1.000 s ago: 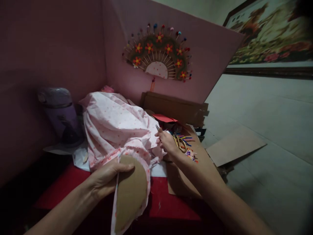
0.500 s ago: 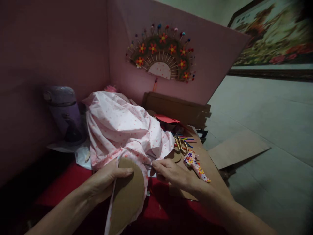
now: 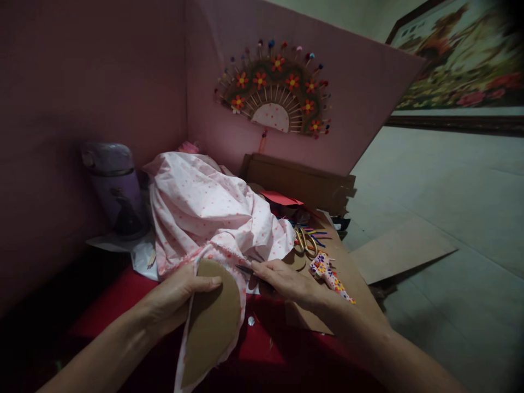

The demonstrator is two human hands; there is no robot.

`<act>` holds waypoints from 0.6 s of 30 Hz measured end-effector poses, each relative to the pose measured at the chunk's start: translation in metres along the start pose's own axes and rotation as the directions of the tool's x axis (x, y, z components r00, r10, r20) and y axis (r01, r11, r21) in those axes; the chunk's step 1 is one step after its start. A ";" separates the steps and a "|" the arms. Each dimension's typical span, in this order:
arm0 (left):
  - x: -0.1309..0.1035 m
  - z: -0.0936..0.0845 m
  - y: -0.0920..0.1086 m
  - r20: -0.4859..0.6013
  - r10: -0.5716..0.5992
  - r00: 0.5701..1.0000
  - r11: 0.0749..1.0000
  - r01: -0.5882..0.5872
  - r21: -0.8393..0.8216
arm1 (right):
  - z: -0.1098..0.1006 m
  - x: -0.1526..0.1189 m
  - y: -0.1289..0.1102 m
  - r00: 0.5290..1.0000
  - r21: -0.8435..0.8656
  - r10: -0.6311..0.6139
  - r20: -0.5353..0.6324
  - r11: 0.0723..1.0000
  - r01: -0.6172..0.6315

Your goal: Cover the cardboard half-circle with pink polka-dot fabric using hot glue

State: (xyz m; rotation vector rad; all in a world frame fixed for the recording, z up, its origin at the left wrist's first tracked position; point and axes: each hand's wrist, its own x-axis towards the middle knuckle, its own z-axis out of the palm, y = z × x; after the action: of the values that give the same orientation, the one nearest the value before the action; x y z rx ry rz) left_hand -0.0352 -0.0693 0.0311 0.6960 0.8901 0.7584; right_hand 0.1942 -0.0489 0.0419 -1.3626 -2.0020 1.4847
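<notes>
Lowered since earlier: right hand (image 3: 283,279), closed on one dark, pointed metal tool (image 3: 244,268) by the edge of pink-dotted white cloth (image 3: 204,191). Left hand (image 3: 177,292) pinches half-round brown cardboard (image 3: 213,325) onto that cloth, above red tabletop (image 3: 264,341).

No writing can be read; small dark marks (image 3: 411,27) on the framed picture (image 3: 458,65) at two o'clock are illegible.

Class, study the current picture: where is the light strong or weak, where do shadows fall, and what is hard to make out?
Head view: the cloth is among the brightest areas, while the lower left sinks near black; head view: shadow darkens the red table below the right hand; head view: the tool it holds looks dark, its exact shape unclear.
</notes>
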 end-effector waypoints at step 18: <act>-0.003 0.002 -0.001 0.029 -0.022 0.999 1.000 0.022 0.000 | 0.013 0.014 -0.002 0.998 0.199 -0.005 0.056 0.980 -0.007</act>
State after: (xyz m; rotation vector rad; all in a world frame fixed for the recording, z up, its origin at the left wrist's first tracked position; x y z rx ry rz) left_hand -0.0345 -0.0733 0.0323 0.6943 0.8698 0.7278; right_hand 0.1768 -0.0450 0.0339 -1.2524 -1.8264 1.6910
